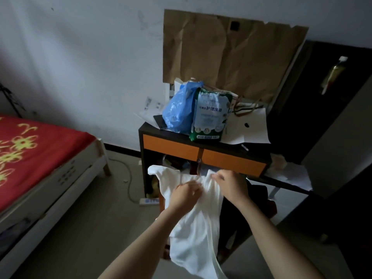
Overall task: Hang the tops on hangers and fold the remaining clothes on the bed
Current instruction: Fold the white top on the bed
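A white top (pixel 193 224) hangs in front of the black and orange cabinet (pixel 201 150). A dark hanger hook (pixel 198 165) shows just above its neck, by the cabinet's drawer fronts. My left hand (pixel 186 195) pinches the cloth near the left of the collar. At the right shoulder my right hand (pixel 231 185) pinches the fabric. Most of the hanger is hidden inside the top. One sleeve (pixel 157 171) sticks out to the upper left.
A bed with a red flowered cover (pixel 30 150) stands at the left. On the cabinet top lie a blue plastic bag (pixel 178 111), a green-white pack (pixel 209 117) and papers (pixel 251 127). Dark clothes (pixel 259 196) hang to the right. A power strip (pixel 149 201) and cable lie on the floor.
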`<state>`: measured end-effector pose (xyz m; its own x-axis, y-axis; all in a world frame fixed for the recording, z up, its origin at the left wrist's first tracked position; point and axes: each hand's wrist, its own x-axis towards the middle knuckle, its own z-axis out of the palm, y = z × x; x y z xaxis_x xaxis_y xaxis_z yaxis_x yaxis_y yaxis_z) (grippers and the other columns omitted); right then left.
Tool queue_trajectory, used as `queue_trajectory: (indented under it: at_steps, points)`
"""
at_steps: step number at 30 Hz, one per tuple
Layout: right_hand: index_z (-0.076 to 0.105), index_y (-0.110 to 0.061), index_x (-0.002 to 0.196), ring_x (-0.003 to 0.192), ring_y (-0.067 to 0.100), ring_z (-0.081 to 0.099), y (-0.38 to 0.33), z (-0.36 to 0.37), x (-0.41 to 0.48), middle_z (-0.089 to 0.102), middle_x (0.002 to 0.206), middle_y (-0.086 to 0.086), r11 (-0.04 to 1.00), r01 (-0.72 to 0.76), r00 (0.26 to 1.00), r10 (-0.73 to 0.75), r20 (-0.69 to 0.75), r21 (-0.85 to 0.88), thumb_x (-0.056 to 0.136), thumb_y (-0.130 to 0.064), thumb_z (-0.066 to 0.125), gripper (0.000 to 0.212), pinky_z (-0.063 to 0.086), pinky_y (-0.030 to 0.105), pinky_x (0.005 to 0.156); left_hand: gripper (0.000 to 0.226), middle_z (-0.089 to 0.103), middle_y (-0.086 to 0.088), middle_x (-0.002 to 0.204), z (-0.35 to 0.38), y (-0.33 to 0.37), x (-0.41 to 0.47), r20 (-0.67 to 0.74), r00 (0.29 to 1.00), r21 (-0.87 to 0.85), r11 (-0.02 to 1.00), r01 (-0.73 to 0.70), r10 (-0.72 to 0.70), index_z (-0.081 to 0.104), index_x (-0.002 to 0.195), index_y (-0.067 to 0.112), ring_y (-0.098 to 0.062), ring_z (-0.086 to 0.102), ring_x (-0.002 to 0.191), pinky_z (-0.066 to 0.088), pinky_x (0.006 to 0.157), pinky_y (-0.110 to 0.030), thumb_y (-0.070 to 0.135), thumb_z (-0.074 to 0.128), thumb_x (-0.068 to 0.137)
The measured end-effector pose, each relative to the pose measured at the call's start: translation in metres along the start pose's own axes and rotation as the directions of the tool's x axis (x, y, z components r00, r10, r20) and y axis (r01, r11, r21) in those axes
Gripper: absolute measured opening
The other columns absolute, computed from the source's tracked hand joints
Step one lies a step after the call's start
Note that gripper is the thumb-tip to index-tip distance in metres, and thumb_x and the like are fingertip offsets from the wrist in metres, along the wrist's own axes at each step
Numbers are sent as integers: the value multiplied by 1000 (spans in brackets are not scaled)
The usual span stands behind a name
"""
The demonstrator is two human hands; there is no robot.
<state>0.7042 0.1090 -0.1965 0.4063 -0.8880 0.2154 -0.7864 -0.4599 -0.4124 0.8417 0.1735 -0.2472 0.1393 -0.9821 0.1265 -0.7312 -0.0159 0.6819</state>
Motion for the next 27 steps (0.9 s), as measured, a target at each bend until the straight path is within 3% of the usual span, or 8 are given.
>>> queue_trajectory:
  at_steps: [3,5,7,10,15,18,23,27]
  points:
    - [38,-15,54,57,26,47,-24,-20,20,37,48,-8,979,49,984,-13,-177,200,91,-22,57,42,27,31,54,36,61,-3,124,-22,3,-11,69,993,-291,950,111,-95,51,132,23,-11,58,106,42,90,-23,32,38,100]
    - [37,-20,53,51,16,41,-51,-32,29,36,48,-12,946,169,960,-93,-265,278,90,-19,59,43,27,30,52,52,42,6,145,-41,11,-21,15,1000,-556,831,22,-17,34,144,23,-5,38,132,28,109,-21,46,35,98]
    - [42,-16,55,48,9,39,-86,-42,35,39,49,-12,901,282,932,-175,-319,330,91,-18,59,40,27,21,47,56,46,17,141,-62,19,-32,-70,994,-632,767,-110,85,38,142,26,-1,36,133,29,109,-20,53,40,93]
    - [51,-4,58,44,8,39,-138,-52,43,44,48,-6,824,422,875,-262,-407,378,90,-21,60,37,32,15,46,26,63,29,107,-84,29,-49,-252,968,-596,786,-164,11,53,112,40,14,52,106,38,85,-5,34,62,88]
    - [55,-3,63,55,18,43,-239,-58,47,50,56,7,711,590,791,-414,-450,383,90,-27,60,37,33,30,55,6,66,12,74,-132,21,-73,-584,784,-611,749,-254,-211,66,78,25,-5,61,74,48,69,-23,31,65,79]
    - [60,-2,71,63,27,45,-294,-55,43,61,69,19,686,611,780,-439,-446,395,92,-32,57,37,28,28,61,30,52,8,55,-167,-1,-97,-649,673,-628,750,-209,-355,57,54,18,-8,45,56,37,58,-27,18,63,84]
    - [35,-22,53,48,10,38,-363,-20,30,40,50,-8,624,621,783,-518,-344,474,93,-31,55,46,22,23,51,34,67,13,62,-213,-48,-145,-718,479,-617,780,-103,-505,69,69,26,-2,60,62,48,66,-30,2,57,89]
    - [38,-19,53,45,7,39,-405,21,21,44,50,-7,556,608,781,-548,-300,567,93,-30,55,45,32,23,53,9,70,4,98,-228,-87,-177,-767,381,-566,824,-22,-516,65,96,29,-16,65,94,52,84,-37,25,61,90]
